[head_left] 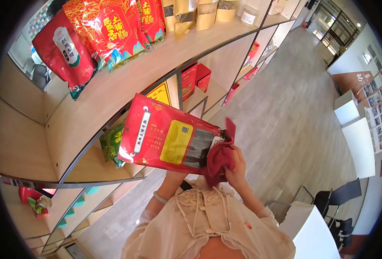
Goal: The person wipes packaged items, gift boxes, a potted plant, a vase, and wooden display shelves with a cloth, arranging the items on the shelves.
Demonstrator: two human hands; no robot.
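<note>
A red package with a yellow label and a dark clear window is held up in front of my chest. Beneath its lower edge is my left hand, its fingers hidden behind the package. My right hand is closed on a dark red cloth, which lies against the package's right end. On the shelf at the upper left stand another red package and red bags with gold print.
Brown pouches and a clear jar stand farther along the curved shelf. Lower compartments hold red boxes and a green bag. Black chairs and a white table are at the lower right.
</note>
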